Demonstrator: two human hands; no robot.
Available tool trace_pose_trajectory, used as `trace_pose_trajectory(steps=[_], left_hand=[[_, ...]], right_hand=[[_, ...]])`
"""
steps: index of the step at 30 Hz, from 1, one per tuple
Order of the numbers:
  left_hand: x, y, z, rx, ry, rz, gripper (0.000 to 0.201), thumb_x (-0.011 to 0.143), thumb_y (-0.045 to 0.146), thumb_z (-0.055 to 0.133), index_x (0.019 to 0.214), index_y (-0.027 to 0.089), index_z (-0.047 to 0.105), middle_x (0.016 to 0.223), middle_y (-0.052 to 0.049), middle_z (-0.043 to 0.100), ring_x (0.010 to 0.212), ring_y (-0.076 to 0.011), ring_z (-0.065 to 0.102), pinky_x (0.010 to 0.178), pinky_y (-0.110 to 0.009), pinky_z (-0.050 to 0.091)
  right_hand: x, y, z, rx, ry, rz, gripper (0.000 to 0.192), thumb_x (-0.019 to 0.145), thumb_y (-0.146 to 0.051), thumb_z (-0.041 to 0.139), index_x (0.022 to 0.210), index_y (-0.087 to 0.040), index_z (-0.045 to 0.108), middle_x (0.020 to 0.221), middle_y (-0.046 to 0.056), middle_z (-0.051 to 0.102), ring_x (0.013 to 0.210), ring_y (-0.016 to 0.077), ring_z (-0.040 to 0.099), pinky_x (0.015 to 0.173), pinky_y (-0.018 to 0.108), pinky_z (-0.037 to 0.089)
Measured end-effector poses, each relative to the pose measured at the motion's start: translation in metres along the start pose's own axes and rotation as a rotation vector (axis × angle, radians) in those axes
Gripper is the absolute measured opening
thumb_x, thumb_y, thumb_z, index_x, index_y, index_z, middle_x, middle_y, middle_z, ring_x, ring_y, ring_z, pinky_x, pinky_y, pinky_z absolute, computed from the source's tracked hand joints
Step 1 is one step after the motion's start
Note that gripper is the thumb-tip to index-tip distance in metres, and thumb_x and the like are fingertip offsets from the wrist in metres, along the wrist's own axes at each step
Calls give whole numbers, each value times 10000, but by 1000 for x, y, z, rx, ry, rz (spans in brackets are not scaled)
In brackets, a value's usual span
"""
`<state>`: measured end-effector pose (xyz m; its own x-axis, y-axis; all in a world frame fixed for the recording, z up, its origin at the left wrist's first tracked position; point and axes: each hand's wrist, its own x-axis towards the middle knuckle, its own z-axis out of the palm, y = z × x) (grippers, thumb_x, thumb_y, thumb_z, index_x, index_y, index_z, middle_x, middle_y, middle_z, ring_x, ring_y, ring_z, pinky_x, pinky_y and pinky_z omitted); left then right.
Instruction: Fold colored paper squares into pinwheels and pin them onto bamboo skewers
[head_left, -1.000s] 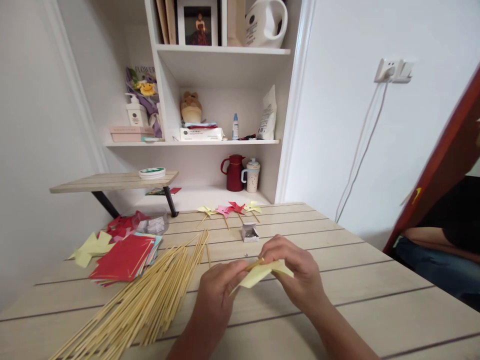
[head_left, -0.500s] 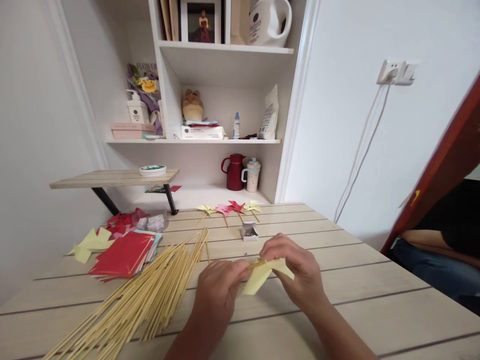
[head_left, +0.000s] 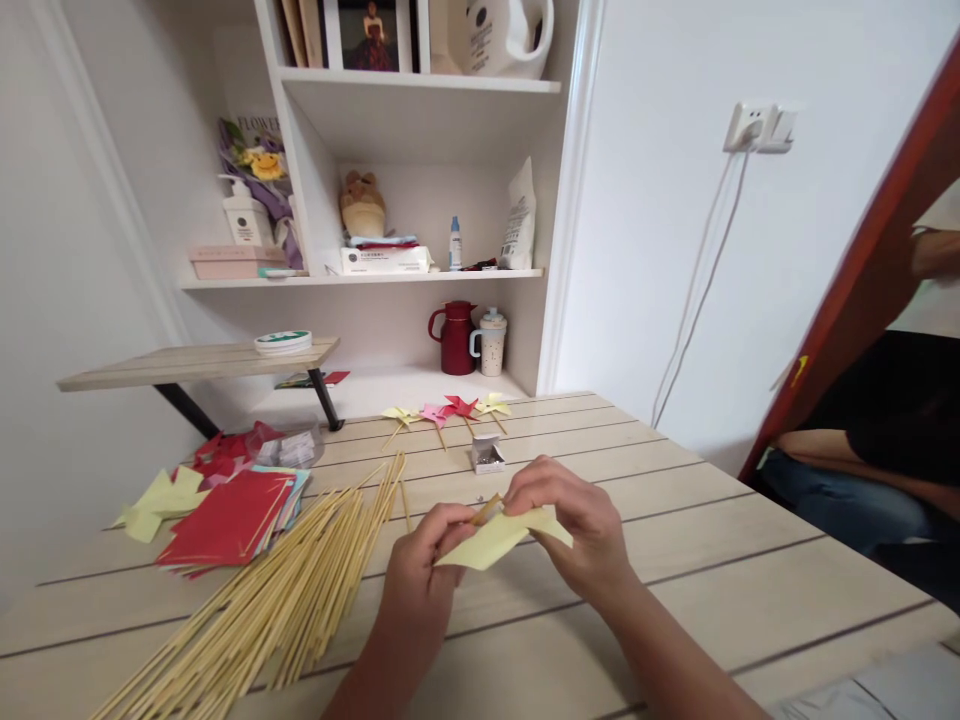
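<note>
In front of me, above the table, a pale yellow paper pinwheel (head_left: 491, 542) is held between both hands. My right hand (head_left: 577, 525) is closed on its far side, thumb underneath and fingers on top. My left hand (head_left: 420, 570) is closed at the paper's left edge. A short piece of wooden stick (head_left: 486, 510) shows behind the paper between the hands; its lower part is hidden. Just beyond stands a small open box (head_left: 488, 456) with shiny little pieces inside. A tiny piece (head_left: 480, 498) lies on the table near my fingers.
Many wooden sticks (head_left: 300, 590) are piled at left, beside stacked coloured paper (head_left: 229, 518) and a loose yellow pinwheel (head_left: 161, 502). Several finished pinwheels (head_left: 460, 407) lie at the back, before the shelves (head_left: 420, 84). A small raised stand (head_left: 187, 362) is at left. Another person (head_left: 862, 450) sits at right.
My left hand has shifted its hold from the stick to the paper's left edge, and the yellow paper has turned flatter. The whole view has swung slightly right.
</note>
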<state>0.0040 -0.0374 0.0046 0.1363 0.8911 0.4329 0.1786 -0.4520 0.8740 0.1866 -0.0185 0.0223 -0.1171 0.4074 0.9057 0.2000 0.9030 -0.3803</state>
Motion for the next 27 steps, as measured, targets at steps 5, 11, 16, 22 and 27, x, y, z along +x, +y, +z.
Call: trace_pose_trajectory(steps=[5,11,16,22,27], left_hand=[[2,-2,-2,-59,-13,-28,309,899,443,515,864,193,693,669,0,591,531,-119,407,502,-229,323],[2,-2,-1,-62,-29,6,331,889,448,529,889,181,724,572,22,515,496,-112,364,481,-231,286],[-1,5,2,-44,19,-1,303,887,408,530,875,178,726,532,43,428,505,-112,339,502,-242,261],[-1,8,3,-36,20,17,278,877,351,521,879,181,741,542,39,449,510,-113,351,504,-238,276],[-1,4,0,7,18,66,266,876,343,541,908,183,751,566,24,551,507,-118,420,509,-232,340]], right_hand=[[0,0,0,14,-4,5,114,927,-240,626,869,-226,723,770,57,694,727,195,647,642,333,524],[-1,0,1,19,-29,1,108,904,-159,636,892,-227,719,792,51,692,742,188,646,654,326,518],[-2,1,1,13,-42,9,138,884,-118,637,898,-231,715,808,47,697,757,188,646,663,324,520],[-2,2,1,17,-36,18,159,861,-85,641,885,-225,713,812,40,694,754,181,641,673,314,510],[-2,2,1,26,-44,11,191,850,-47,640,901,-219,708,825,38,687,765,172,633,682,301,500]])
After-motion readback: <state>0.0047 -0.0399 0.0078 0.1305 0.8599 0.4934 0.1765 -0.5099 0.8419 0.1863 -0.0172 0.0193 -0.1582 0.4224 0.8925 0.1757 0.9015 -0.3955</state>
